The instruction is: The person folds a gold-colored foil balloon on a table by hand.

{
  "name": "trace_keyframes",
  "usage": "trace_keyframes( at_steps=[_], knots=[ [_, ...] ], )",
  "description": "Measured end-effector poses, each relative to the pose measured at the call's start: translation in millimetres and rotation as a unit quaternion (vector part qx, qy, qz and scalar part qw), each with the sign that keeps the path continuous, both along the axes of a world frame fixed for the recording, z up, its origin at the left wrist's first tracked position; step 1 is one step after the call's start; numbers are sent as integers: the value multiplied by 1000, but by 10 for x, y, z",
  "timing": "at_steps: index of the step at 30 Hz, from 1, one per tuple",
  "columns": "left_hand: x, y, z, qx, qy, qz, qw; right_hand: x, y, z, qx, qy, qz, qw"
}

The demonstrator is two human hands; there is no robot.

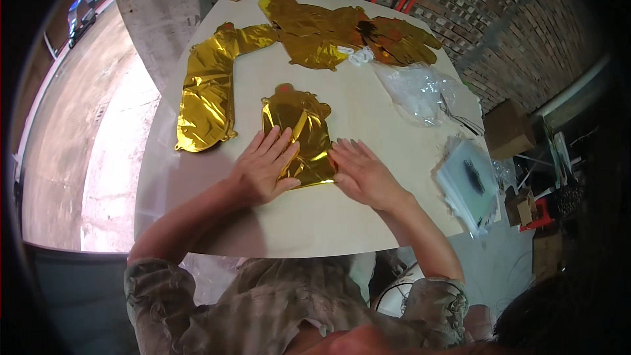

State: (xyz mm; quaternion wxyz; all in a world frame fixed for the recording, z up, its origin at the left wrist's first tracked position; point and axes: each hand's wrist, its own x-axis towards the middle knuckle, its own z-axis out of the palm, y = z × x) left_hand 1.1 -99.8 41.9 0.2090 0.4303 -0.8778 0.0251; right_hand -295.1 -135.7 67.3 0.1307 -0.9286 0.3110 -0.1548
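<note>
A folded gold foil balloon (303, 135) lies flat on the pale table in front of me. My left hand (264, 164) rests on its left side, fingers stretched out and pointing away from me. My right hand (365, 172) lies flat at its right edge, fingers extended, the thumb by the lower right corner. Neither hand grips anything. Farther left lies a flat, bent gold foil balloon (208, 85), its upper end reaching toward a spread of more gold foil balloons (312, 26) at the far side.
On the right of the table (368, 223) lie a clear plastic bag (420, 89), a black-handled tool (462, 118) and a stack of clear plastic sleeves (465, 184). Cardboard boxes (507, 130) stand beyond the right edge. A concrete pillar (158, 16) rises at the far left.
</note>
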Motion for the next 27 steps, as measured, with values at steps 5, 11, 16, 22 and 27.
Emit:
trace_keyframes(
  at_steps=[5,11,16,22,27],
  knots=[
    [24,32,36,18,-1,-8,1000,-60,-119,104,-35,-10,-61,997],
    [5,28,44,15,7,-14,1000,-4,-197,54,-36,32,14,999],
    [-14,10,76,-10,-9,-13,1000,43,-275,46,-19,51,58,997],
    [-32,-9,104,31,-27,-4,999,59,-435,0,-20,-3,102,995],
    [-119,-59,318,116,-73,39,990,58,-469,-111,11,-9,94,995]
  ],
)
